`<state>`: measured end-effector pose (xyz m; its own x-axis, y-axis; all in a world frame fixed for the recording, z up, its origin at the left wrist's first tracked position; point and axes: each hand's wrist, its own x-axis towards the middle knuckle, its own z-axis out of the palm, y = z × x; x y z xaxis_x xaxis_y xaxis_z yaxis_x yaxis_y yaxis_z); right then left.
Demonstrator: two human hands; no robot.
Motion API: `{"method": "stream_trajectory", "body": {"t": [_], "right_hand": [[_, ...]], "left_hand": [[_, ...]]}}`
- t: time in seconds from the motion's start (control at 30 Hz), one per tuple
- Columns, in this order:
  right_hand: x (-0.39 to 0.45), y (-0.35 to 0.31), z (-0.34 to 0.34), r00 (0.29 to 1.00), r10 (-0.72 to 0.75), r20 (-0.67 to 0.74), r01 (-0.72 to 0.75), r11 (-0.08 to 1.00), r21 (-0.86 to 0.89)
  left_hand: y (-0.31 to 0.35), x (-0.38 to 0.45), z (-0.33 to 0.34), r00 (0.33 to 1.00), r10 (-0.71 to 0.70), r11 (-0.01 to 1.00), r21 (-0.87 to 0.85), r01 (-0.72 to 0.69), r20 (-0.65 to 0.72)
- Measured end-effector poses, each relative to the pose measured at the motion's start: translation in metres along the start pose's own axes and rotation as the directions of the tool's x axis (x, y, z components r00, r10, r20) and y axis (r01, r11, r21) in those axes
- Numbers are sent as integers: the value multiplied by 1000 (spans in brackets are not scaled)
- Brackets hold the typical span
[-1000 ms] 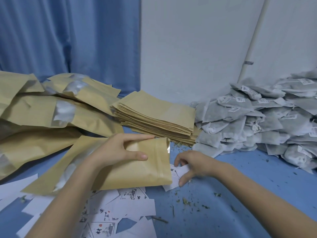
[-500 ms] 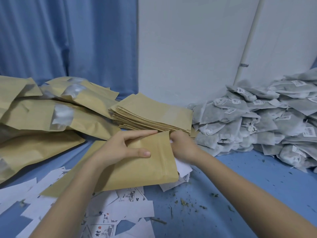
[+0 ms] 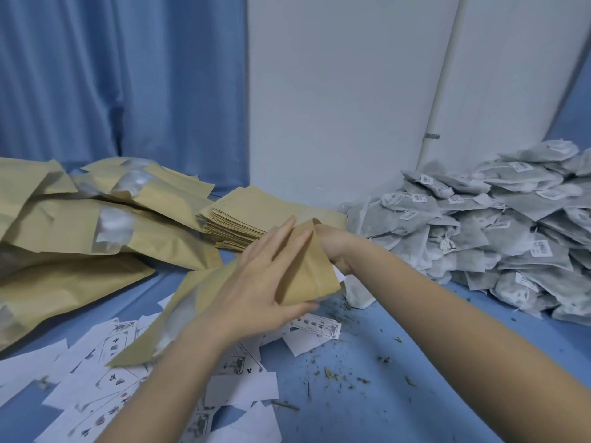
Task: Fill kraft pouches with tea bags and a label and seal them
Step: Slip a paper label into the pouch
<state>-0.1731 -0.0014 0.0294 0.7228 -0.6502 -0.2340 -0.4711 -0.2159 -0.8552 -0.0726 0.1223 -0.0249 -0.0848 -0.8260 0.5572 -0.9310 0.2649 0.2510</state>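
A blue table [image 3: 415, 362] carries kraft pouches [image 3: 96, 231], tea bags [image 3: 479, 238], paper labels [image 3: 105, 366] and tea crumbs [image 3: 332, 374].

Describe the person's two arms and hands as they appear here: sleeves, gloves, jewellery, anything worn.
Both forearms are bare as far as the picture's edge; no sleeve shows. The left hand wears no glove, ring or watch, and its nails look short and unpainted. The right hand is mostly hidden behind a pouch; its wrist carries no band or watch. No marks or plasters are visible on either arm.
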Motion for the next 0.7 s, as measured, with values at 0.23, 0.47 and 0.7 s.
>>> {"method": "stream_trajectory", "body": {"t": [0.23, 0.47, 0.7], "right_hand": [[-16, -13, -11, 803, -587, -104, 376, 634, -676], [-63, -80, -43, 860, -471, 196, 479, 616, -625], [-98, -118, -59, 711, -687, 150, 513, 361, -778]], "left_hand": [[9, -3, -19, 971, 104, 991, -55, -118, -216], [21, 10, -62, 910, -74, 929, -360, -86, -407], [37, 25, -80, 852, -374, 649, -760, -42, -366]]}}
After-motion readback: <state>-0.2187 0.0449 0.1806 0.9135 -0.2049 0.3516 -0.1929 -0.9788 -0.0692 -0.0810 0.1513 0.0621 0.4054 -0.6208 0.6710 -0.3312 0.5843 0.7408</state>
